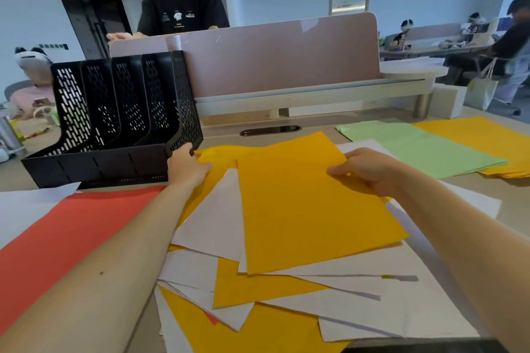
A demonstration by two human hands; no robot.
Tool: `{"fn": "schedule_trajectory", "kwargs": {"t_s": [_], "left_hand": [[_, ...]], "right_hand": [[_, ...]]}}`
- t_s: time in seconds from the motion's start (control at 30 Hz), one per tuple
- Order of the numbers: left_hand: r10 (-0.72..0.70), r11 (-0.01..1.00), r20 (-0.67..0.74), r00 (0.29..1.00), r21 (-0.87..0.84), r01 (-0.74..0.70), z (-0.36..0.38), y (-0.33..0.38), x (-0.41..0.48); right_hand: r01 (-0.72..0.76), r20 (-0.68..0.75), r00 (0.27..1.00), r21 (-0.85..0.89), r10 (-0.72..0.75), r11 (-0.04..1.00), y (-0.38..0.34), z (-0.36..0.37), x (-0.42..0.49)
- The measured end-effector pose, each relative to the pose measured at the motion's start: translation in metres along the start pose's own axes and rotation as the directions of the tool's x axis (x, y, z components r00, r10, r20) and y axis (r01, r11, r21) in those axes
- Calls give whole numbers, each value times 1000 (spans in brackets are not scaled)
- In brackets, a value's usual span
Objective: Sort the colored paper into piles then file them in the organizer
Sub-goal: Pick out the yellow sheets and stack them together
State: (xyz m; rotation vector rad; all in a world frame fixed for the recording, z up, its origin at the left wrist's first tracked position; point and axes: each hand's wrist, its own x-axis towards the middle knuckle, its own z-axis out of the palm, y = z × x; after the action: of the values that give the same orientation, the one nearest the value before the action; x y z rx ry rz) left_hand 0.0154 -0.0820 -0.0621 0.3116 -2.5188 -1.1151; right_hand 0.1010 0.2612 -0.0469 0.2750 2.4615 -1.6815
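Observation:
A mixed heap of white and yellow sheets lies fanned out in front of me. On top sits a yellow sheet; my right hand pinches its far right corner. My left hand grips the far edge of another yellow sheet beside the organizer's front right corner. The black mesh organizer with several upright slots stands at the far left, with no paper in the slots. A red pile lies at the left, a green pile and a yellow pile at the far right.
A pink desk divider runs along the table's far edge, with a person in a headset standing behind it. A white sheet lies under the red pile at the left. A cable slot sits in the tabletop behind the heap.

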Motion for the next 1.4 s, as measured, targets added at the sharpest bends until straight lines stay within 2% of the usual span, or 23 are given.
{"fn": "schedule_trajectory", "kwargs": {"t_s": [0.07, 0.2, 0.3, 0.33, 0.4, 0.47, 0.53, 0.57, 0.63, 0.73, 0.8, 0.87, 0.93, 1.07, 1.1, 1.13, 1.17, 1.23, 1.27, 1.3, 1.33, 1.4], "left_hand": [[63, 997, -92, 994, -48, -68, -4, 4, 3], [160, 956, -246, 956, -203, -212, -29, 27, 12], [237, 881, -419, 877, -287, -376, -54, 54, 11], [308, 851, -475, 824, -249, -461, -60, 64, 7], [519, 771, -515, 682, -60, -633, -64, 82, -9], [691, 685, -443, 571, 150, -713, -59, 97, -34], [791, 611, -269, 549, 303, -732, -44, 109, -58], [806, 587, -160, 570, 343, -733, -35, 116, -72], [757, 603, 41, 653, 341, -721, -14, 129, -92], [599, 727, 255, 759, 224, -649, 16, 142, -111], [458, 857, 355, 815, 65, -511, 33, 146, -114], [327, 945, 428, 843, -150, -290, 45, 150, -116], [247, 943, 531, 811, -326, -74, 48, 153, -121], [278, 849, 720, 635, -494, 188, 47, 145, -122], [297, 815, 723, 623, -532, 229, 47, 142, -119], [315, 803, 684, 658, -562, 200, 46, 136, -114], [327, 827, 587, 740, -557, 76, 45, 130, -107], [333, 905, 257, 907, -358, -231, 41, 113, -89], [310, 931, 127, 942, -241, -274, 38, 101, -79], [252, 952, 74, 965, -200, -233, 34, 91, -73], [162, 966, 92, 982, -216, -139, 32, 79, -63], [12, 954, 233, 972, -294, 59, 26, 61, -51]], "right_hand": [[-25, 25, 999, -14, 26, 1000, 1, 5, 3], [-53, -21, 998, -71, 51, 996, 1, 7, 7], [-47, -42, 998, -44, 45, 998, 1, 7, 3], [-40, -55, 998, -38, 38, 998, 1, 7, 1], [-11, -78, 997, -33, 8, 999, -1, 8, -3], [31, -128, 991, 7, -30, 1000, -4, 10, -8], [74, -150, 987, 127, -54, 989, -8, 12, -13], [97, -144, 987, 182, -71, 978, -10, 14, -18], [132, -116, 988, 253, -106, 958, -12, 17, -24], [181, -51, 983, 368, -174, 912, -14, 23, -28], [160, 20, 981, 484, -194, 860, -16, 24, -27], [146, 82, 969, 572, -234, 807, -17, 22, -24], [161, 156, 940, 582, -304, 797, -17, 17, -23], [227, 188, 921, 447, -340, 865, -8, 13, -23], [242, 167, 928, 408, -332, 881, -4, 13, -21], [246, 138, 939, 373, -315, 895, -1, 13, -19], [238, 101, 953, 338, -286, 911, 0, 11, -17], [221, 32, 970, 305, -242, 926, 1, 8, -16], [213, 2, 974, 319, -225, 924, 0, 5, -18], [204, -21, 977, 351, -210, 914, -1, 3, -20], [202, -35, 978, 387, -205, 899, -2, 1, -21], [211, -51, 976, 430, -210, 878, -4, -1, -23]]}}
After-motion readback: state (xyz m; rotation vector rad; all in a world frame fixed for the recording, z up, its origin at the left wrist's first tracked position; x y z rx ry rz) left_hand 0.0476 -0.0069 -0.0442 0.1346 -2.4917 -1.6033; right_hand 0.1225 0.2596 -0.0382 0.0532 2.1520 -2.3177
